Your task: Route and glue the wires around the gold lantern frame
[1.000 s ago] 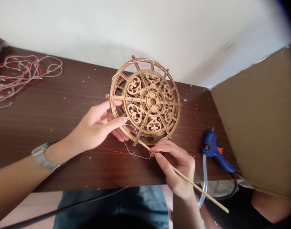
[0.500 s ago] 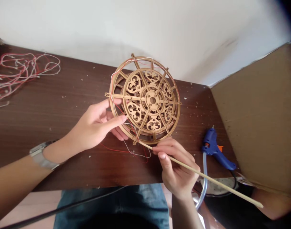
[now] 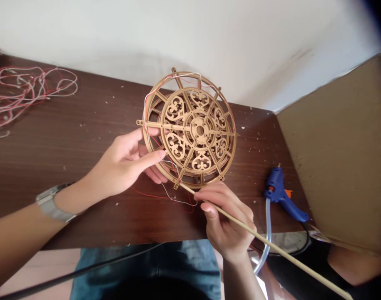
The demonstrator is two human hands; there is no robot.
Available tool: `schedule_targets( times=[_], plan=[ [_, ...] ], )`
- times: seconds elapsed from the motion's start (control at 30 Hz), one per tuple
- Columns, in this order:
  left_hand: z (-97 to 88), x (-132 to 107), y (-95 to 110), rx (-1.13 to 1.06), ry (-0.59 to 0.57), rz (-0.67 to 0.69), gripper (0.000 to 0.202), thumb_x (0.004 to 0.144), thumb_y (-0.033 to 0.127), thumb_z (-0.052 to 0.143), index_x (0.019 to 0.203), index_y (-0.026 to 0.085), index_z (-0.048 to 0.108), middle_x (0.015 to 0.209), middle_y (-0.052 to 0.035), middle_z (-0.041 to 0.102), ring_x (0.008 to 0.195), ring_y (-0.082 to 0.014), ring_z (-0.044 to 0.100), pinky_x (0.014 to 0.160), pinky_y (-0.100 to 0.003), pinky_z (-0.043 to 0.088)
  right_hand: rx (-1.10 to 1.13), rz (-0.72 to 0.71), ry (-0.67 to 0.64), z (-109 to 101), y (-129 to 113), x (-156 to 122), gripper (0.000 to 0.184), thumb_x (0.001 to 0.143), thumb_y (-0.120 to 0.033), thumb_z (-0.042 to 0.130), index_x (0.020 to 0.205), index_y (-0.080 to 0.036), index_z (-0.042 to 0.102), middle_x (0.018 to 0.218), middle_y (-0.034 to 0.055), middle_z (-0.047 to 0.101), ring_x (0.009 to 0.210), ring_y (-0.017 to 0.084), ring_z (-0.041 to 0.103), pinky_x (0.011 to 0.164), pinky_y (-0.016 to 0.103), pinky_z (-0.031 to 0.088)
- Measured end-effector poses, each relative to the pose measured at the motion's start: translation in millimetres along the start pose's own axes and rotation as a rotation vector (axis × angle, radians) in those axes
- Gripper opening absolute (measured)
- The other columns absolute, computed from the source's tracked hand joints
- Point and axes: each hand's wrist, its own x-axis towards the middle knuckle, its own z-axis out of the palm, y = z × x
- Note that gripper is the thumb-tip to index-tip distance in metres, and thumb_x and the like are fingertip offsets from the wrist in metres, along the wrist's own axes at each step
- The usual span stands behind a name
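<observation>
A gold openwork wheel (image 3: 202,143) with spokes and scroll patterns is held tilted above the table. My left hand (image 3: 128,160) grips its left rim, thumb in front and fingers behind. Thin red and white wires (image 3: 170,189) run along the rim and hang loose below it. Between the thumb and fingers of my right hand (image 3: 229,221) is a long thin wooden stick (image 3: 271,246). The stick's upper tip meets the wheel's lower rim beside a small tab; its other end slopes down to the lower right.
A blue glue gun (image 3: 280,193) with a clear glue stick lies on the dark wooden table (image 3: 84,146) at right. Tangled red and white wires (image 3: 31,93) lie at far left. A cardboard panel (image 3: 340,146) stands at right, and a black cable (image 3: 84,271) crosses in front.
My right hand has shifted slightly left and down along with the stick, whose far end now dips lower. The wheel and my left hand are nearly still.
</observation>
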Motion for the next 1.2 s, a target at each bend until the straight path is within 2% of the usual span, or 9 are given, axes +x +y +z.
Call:
schedule_targets(
  times=[0.37, 0.5, 0.67, 0.77, 0.93, 1.2],
  plan=[
    [0.2, -0.1, -0.6, -0.011, 0.001, -0.034, 0.066, 0.095, 0.034, 0.082, 0.150, 0.016, 0.050, 0.073, -0.0048, 0.080, 0.067, -0.0348, 0.083, 0.059, -0.040, 0.074, -0.043, -0.047, -0.008, 4.6, -0.1, -2.2, 0.015, 0.103, -0.003, 0.065, 0.112, -0.013, 0.073, 0.101, 0.0068, 0.073, 0.095, 0.015, 0.070, 0.085, 0.033, 0.058],
    [1.5, -1.2, 3.1, -0.011, -0.001, -0.038, 0.069, 0.095, 0.032, 0.081, 0.152, 0.014, 0.048, 0.074, -0.0053, 0.080, 0.068, -0.0333, 0.083, 0.062, -0.038, 0.074, -0.056, -0.062, -0.010, 3.7, -0.4, -1.9, 0.012, 0.107, -0.009, 0.064, 0.113, -0.014, 0.073, 0.100, 0.0070, 0.073, 0.095, 0.015, 0.070, 0.083, 0.034, 0.058],
    [2.3, -1.5, 5.3, -0.023, 0.008, -0.030, 0.073, 0.093, 0.034, 0.085, 0.152, 0.010, 0.048, 0.075, -0.0093, 0.081, 0.066, -0.0326, 0.083, 0.061, -0.035, 0.073, -0.112, -0.171, -0.045, 4.3, -1.2, -4.9, 0.011, 0.109, -0.016, 0.066, 0.117, -0.012, 0.073, 0.102, 0.0088, 0.074, 0.095, 0.016, 0.070, 0.080, 0.035, 0.057],
    [1.8, -0.6, 3.3, -0.010, 0.011, -0.017, 0.070, 0.094, 0.034, 0.085, 0.150, 0.011, 0.050, 0.074, -0.0088, 0.081, 0.065, -0.0327, 0.082, 0.060, -0.036, 0.073, -0.153, -0.202, -0.068, 5.3, -1.1, -8.3, 0.012, 0.109, -0.018, 0.067, 0.117, -0.011, 0.073, 0.103, 0.0096, 0.074, 0.097, 0.017, 0.071, 0.082, 0.036, 0.058],
    [0.7, -2.1, 1.3, -0.003, 0.015, -0.014, 0.063, 0.095, 0.034, 0.083, 0.147, 0.015, 0.053, 0.074, -0.0063, 0.081, 0.065, -0.0323, 0.082, 0.060, -0.037, 0.074, -0.100, -0.178, -0.044, 5.2, -1.4, -10.6, 0.013, 0.110, -0.019, 0.065, 0.117, -0.011, 0.074, 0.103, 0.0096, 0.073, 0.097, 0.017, 0.071, 0.081, 0.036, 0.058],
    [0.7, -2.9, 3.5, -0.006, 0.006, -0.013, 0.068, 0.093, 0.033, 0.085, 0.149, 0.013, 0.051, 0.074, -0.0070, 0.081, 0.064, -0.0318, 0.082, 0.060, -0.035, 0.074, -0.004, -0.078, -0.039, 1.6, -5.5, -3.5, 0.016, 0.113, -0.021, 0.061, 0.115, -0.013, 0.074, 0.102, 0.0089, 0.071, 0.094, 0.015, 0.068, 0.080, 0.032, 0.058]
  ],
)
